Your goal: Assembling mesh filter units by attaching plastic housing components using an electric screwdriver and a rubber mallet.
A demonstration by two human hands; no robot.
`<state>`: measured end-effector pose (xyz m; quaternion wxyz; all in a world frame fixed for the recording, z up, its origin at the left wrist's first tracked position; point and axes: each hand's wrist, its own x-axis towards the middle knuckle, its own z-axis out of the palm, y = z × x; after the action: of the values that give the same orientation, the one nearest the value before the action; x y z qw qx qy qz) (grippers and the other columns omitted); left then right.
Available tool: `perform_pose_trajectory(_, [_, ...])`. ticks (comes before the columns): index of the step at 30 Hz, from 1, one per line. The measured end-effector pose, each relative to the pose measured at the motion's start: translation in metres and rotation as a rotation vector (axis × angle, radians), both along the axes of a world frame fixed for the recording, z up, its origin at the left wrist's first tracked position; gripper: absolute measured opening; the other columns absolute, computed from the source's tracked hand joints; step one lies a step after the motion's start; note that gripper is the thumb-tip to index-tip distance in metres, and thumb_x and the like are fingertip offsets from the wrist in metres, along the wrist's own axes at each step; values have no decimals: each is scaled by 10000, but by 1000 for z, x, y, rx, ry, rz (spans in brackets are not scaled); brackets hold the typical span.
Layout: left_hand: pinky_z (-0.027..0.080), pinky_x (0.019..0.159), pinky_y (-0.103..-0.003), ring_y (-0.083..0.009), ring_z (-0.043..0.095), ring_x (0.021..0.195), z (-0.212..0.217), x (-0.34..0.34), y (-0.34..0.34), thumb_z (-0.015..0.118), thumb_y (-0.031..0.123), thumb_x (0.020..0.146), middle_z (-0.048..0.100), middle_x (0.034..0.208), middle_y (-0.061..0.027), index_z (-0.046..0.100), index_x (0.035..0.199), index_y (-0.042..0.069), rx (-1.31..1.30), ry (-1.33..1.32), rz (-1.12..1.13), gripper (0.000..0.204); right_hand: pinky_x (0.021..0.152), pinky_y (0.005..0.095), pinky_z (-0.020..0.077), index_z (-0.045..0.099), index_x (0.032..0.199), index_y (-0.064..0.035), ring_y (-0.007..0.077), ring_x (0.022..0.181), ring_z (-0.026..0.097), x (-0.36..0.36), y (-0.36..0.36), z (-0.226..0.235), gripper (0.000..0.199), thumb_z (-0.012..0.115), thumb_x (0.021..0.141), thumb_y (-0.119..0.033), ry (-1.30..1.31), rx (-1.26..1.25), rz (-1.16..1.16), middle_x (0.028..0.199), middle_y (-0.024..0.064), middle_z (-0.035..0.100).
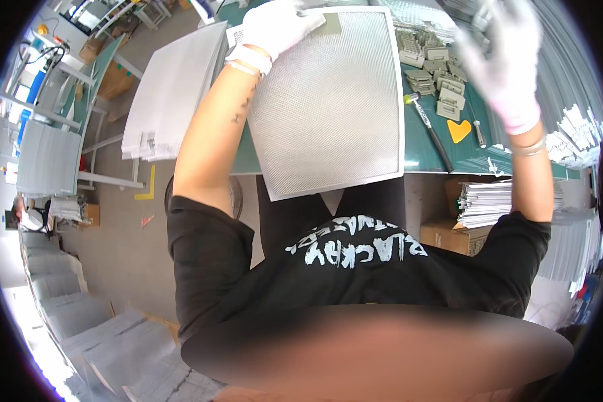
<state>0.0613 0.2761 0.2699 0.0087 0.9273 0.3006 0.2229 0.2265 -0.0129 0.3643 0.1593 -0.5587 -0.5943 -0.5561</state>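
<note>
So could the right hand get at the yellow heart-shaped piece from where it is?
Probably yes: the right hand is raised just above the yellow piece, which lies uncovered on the green table, nothing between them.

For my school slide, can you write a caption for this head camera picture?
Gloved left hand holds a framed mesh panel on the green table; gloved right hand is raised.

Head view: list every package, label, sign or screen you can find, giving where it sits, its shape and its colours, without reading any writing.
Cardboard box: on the floor under the green table, right of the person's legs; brown, rectangular.
Second cardboard box: upper left, beside the far table; brown, partly hidden.
Small box: far left, on the floor; brown, too small to tell more.
Floor marking: left of the legs; yellow, L-shaped.
No screens can be made out.
</note>
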Motion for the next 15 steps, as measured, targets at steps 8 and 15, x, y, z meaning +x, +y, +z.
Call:
perform_pose_trajectory(8, [516,871,-416,-338,656,1006,38,7,55,488,468,943,696,1021,-180,691,1110,129,440,255,-289,428,1089,678,267,497,1382,-154,482,1362,350,-59,-10,-120,939,888,534,-249,334,-1024,507,1469,244,388])
perform_pose_trajectory(15, [445,1012,-381,-344,613,1145,51,7,46,475,477,978,651,1220,-204,586,1293,23,24,245,-152,564,963,382,485,608,1161,-34,334,1096,612,-36,-4,-190,350,650,820,-98,466,-580,545,1157,169,643])
